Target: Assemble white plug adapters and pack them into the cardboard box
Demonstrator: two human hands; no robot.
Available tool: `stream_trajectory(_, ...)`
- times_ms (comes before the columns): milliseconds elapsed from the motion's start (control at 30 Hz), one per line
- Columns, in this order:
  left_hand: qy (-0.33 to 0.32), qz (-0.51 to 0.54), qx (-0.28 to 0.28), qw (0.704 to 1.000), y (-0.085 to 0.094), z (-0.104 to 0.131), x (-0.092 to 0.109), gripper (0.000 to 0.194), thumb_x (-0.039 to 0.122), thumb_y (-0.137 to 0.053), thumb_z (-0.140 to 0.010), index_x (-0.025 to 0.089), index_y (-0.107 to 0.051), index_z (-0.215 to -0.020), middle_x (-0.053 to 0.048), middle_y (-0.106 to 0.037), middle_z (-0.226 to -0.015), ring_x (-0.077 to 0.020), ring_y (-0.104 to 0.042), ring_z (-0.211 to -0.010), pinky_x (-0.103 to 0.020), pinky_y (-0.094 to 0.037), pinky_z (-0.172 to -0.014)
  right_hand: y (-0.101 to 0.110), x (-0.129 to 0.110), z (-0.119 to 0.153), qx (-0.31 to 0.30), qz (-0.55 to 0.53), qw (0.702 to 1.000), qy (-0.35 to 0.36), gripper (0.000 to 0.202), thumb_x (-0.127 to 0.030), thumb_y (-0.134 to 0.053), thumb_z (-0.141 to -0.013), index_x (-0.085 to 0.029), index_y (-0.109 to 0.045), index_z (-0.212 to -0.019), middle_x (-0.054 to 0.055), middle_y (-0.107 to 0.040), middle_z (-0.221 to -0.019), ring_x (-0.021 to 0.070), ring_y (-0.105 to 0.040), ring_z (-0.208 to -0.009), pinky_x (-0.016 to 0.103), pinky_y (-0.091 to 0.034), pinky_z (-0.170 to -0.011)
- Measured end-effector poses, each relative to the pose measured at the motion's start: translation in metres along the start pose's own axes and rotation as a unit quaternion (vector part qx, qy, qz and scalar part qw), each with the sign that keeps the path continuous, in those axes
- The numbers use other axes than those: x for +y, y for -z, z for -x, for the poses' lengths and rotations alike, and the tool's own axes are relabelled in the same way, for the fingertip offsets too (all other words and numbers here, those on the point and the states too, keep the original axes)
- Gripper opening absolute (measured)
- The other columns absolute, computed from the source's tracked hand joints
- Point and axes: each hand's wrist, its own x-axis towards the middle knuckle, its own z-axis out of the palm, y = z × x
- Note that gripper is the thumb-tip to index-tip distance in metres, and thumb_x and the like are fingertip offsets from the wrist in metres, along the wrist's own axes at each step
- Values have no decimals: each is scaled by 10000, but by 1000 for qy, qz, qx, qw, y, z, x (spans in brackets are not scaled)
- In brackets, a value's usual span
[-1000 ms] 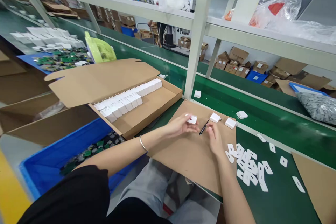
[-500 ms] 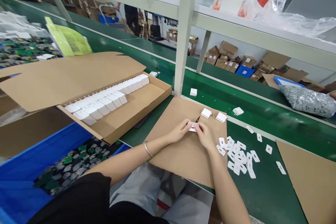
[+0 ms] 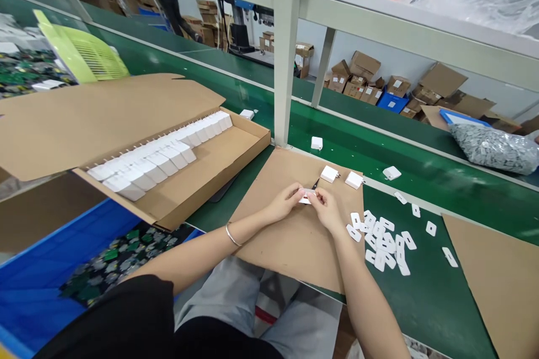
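A small white plastic cover plate [image 3: 307, 193] with a slot in it is pinched between my two hands, above a brown cardboard sheet [image 3: 290, 241]. My left hand [image 3: 287, 203] grips its left end with thumb and fingers. At the other end, my right hand [image 3: 327, 208] has its thumb pressed on the plate's face. Just behind the fingers lies a thin dark pointed tool [image 3: 315, 184], partly hidden. Two white charger blocks, a left one [image 3: 329, 174] and a right one [image 3: 354, 180], rest at the sheet's far edge, metal prongs showing.
Loose white cover plates [image 3: 383, 241] lie heaped on the green table at right. An open carton [image 3: 219, 179] with rows of white blocks stands left, above a blue bin [image 3: 37, 275] of circuit parts. A white post [image 3: 286, 56] rises beyond the sheet. More white blocks [image 3: 316, 143] sit on the green belt.
The view has shifted slightly. White blocks on the belt have slid a little to the right. Both hands still hold the plate, with my right fingers more curled. A person in the background has moved left.
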Motion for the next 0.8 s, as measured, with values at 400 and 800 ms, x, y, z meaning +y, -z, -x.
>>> stream_trajectory(400,133,401,-88,902,5,5,38,515,408,-485,-1004,192,-408,-1465,-142,-725,-1103,-260,-718,-1015,-435,-506,-981,8,-6,7,-64,153,982,95,437,-448,-616,-950,-260,-560,-1341,79,-662,-1228,252,-622,-1074,379,-486,-896)
stream_trajectory(800,-3,-401,310,862,186,2,77,338,345,-586,-905,179,-654,-1191,-117,-631,-1189,-238,-638,-1027,-445,-481,-1064,33,7,-4,118,392,911,56,379,-408,-483,-979,-166,-642,-1224,170,-626,-1203,337,-558,-1140,452,-452,-958)
